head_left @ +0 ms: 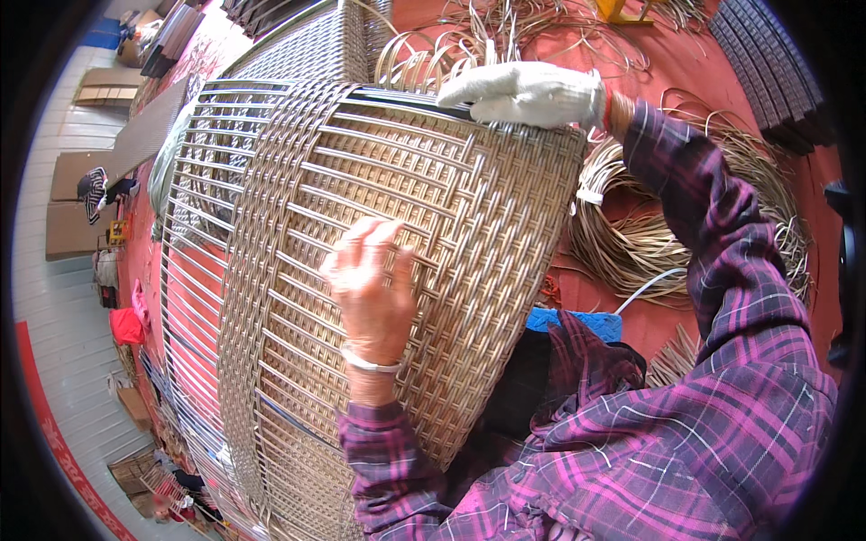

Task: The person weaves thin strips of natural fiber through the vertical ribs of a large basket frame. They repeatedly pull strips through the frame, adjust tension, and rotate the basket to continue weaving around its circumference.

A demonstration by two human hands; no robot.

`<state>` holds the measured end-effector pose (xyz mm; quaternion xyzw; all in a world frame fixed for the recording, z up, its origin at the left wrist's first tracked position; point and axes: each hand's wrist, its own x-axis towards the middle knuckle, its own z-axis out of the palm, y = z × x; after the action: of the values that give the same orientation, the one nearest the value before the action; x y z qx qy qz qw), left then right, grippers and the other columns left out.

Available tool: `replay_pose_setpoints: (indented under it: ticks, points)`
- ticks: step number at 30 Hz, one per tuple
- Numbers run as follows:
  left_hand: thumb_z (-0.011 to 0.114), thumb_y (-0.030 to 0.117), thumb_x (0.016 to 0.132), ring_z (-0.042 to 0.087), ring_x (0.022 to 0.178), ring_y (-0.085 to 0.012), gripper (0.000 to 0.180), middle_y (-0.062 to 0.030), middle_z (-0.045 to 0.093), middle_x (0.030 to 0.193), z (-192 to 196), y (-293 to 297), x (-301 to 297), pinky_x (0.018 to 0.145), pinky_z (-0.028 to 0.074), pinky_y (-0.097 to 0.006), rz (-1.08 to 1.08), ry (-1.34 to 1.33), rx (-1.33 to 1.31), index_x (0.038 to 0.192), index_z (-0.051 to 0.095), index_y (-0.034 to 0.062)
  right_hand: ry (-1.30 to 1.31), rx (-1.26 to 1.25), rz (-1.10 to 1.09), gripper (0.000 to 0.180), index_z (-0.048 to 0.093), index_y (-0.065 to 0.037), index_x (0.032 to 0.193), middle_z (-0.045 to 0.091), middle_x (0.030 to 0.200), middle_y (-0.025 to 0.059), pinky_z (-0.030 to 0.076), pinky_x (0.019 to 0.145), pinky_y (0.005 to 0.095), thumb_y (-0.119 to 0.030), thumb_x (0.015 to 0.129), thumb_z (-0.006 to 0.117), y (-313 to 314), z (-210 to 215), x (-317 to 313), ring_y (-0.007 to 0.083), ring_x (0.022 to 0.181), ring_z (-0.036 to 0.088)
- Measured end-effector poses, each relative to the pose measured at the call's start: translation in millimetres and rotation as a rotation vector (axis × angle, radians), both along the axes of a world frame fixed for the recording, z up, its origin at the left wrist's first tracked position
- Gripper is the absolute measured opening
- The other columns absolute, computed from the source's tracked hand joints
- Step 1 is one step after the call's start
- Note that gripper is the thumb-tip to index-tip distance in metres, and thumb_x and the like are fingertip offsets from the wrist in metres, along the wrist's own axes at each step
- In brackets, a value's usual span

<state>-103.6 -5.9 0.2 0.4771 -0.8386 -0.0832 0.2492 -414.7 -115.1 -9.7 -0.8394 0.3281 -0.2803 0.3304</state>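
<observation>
While the gloved right hand [528,93] clamps the woven frame [397,261] rim, the left hand [370,284] — fingers pinched — grips a strand

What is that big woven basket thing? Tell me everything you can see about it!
The woven frame is a big, rounded, curved piece made of tan flat strips woven over thin bars. Its middle is tightly woven; at the left side the bars are bare, with red floor showing through. It stands tilted against the person's lap. The bare left hand presses its fingers into the weave, and the white-gloved right hand rests on its top edge.
</observation>
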Motion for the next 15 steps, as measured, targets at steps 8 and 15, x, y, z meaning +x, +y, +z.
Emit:
replay_pose_setpoints:
  ticks: [8,15]
  points:
    - [0.066,0.034,0.087,0.058,0.098,-0.0352,0.056,-0.0166,0.059,0.113,1.3,40.3,-45.2,0.079,0.045,-0.042,0.107,-0.121,0.096,0.132,0.052,0.0047,0.118,-0.429,-0.254,0.023,0.067,-0.012,0.087,0.066,0.089,0.0055,0.051,0.08,0.0413,-0.035,0.089,0.062,35.8,-20.4,26.0,0.0305,0.094,0.061]
    - [0.067,0.033,0.086,0.057,0.1,-0.0348,0.061,-0.0178,0.058,0.113,0.4,55.2,-44.5,0.081,0.042,-0.043,0.026,-0.122,0.123,0.134,0.049,0.0002,0.092,-0.204,-0.296,0.022,0.073,-0.011,0.085,0.068,0.082,0.0072,0.052,0.075,0.0382,-0.032,0.086,0.067,40.4,-12.9,21.7,0.0283,0.088,0.062]
